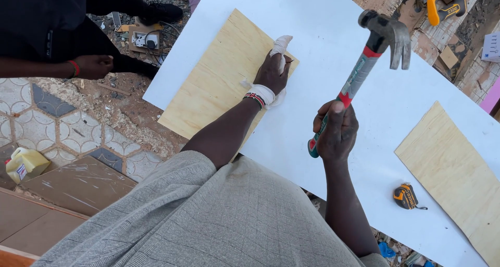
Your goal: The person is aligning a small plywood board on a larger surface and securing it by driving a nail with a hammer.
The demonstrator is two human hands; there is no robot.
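Plywood sheet (219, 79) lies on the white board (323, 43), and your left hand (273, 71), wrapped in a white bandage (281, 43), presses flat on its right edge. Your right hand (336, 131) is closed around the claw hammer (364, 64), raised over the board. A tape measure (406, 196) sits beside a second plywood sheet (458, 173).

The left arm reaches forward and across, nearly straight, with a beaded band and a white wrap at the wrist; the left hand (273, 71) lies palm down, its fingers (285, 64) pressed together and pointing away from the body. The right arm is bent upward at the elbow, forearm raised. The right hand (336, 131) is a closed fist, thumb on top, knuckles turned outward.
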